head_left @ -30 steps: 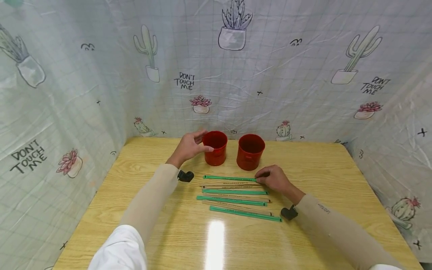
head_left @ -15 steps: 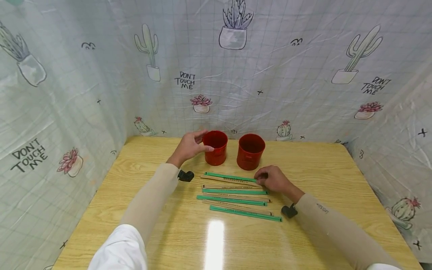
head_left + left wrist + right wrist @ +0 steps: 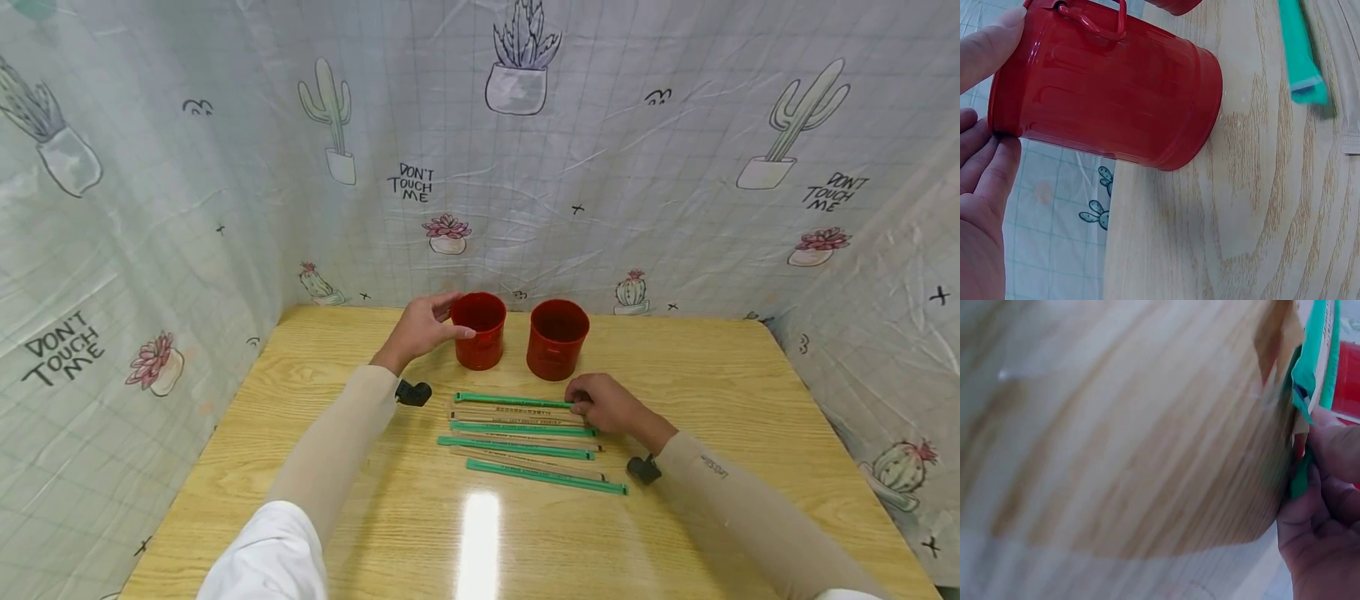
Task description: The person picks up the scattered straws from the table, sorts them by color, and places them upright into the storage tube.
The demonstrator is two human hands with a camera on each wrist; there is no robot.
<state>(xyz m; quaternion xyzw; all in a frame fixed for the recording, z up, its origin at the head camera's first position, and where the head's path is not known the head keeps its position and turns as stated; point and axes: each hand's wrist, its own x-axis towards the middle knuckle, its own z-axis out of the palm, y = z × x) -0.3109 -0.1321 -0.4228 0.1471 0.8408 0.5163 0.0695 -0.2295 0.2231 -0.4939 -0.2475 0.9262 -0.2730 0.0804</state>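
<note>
My left hand [image 3: 423, 327] holds the rim of the left red bucket [image 3: 480, 353], thumb on the near side and fingers on its far side. In the left wrist view this bucket [image 3: 1116, 90] has a small wire handle. My right hand [image 3: 609, 403] pinches the right end of the farthest green paper-wrapped stick [image 3: 517, 401], which is long and slim. Thumb and fingers meet at the green wrapper's end [image 3: 1300, 478] in the right wrist view. Whether a brown stick is also in those fingers, I cannot tell.
Several more green sticks [image 3: 525, 447] and brown wrapped sticks [image 3: 517, 412] lie roughly parallel on the wooden table [image 3: 360, 517], nearer me. A second red bucket [image 3: 553, 360] stands right of the held one. A cactus-print curtain [image 3: 540, 183] surrounds the table's back and sides.
The left end of the pinched green stick tipped away from me with a brown stick, then came back nearer me. Both hands stay in about the same places.
</note>
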